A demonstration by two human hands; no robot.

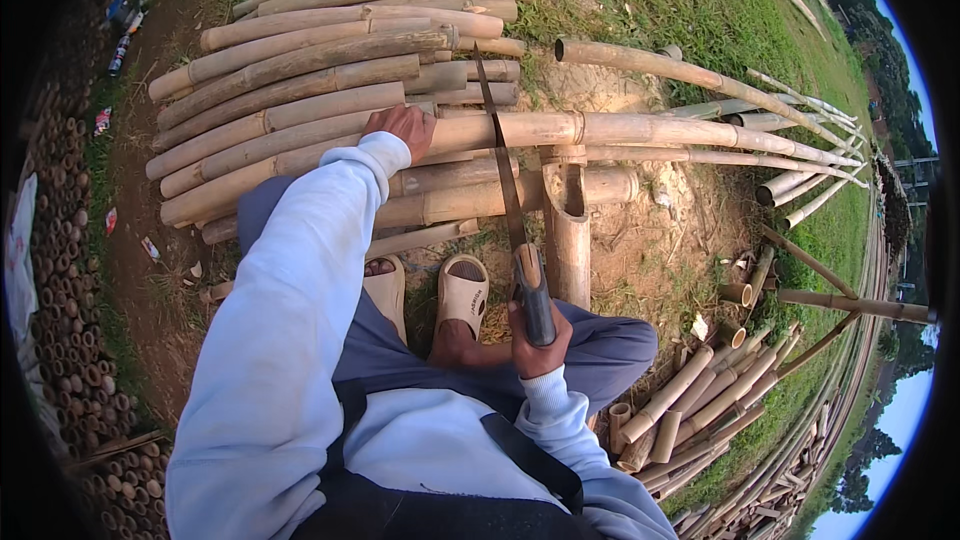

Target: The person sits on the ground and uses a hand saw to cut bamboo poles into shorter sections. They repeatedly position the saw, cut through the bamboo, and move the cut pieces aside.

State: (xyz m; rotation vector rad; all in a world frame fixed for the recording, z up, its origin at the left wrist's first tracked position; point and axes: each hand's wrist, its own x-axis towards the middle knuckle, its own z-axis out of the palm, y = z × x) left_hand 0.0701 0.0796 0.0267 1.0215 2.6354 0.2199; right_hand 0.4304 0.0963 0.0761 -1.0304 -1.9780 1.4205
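Observation:
A long bamboo pole [660, 128] lies across in front of me, running away to the right. My left hand [402, 130] is closed over its left part. In my right hand [541, 340] is the handle of a handsaw [511, 190], its long dark blade pointing away from me. The blade crosses the pole just right of my left hand; whether its teeth have cut in cannot be told. Right of the blade, the pole passes over an upright bamboo post [570, 250] with an open, hollowed top. A thicker bamboo piece [460, 202] lies below the pole.
Cut bamboo lengths [290, 72] lie side by side at the left and far side. More bamboo poles [690, 70] stretch to the right, above short offcuts [700, 395]. My sandalled feet [462, 300] are beneath the pole. Stacked bamboo ends [75, 310] line the left edge.

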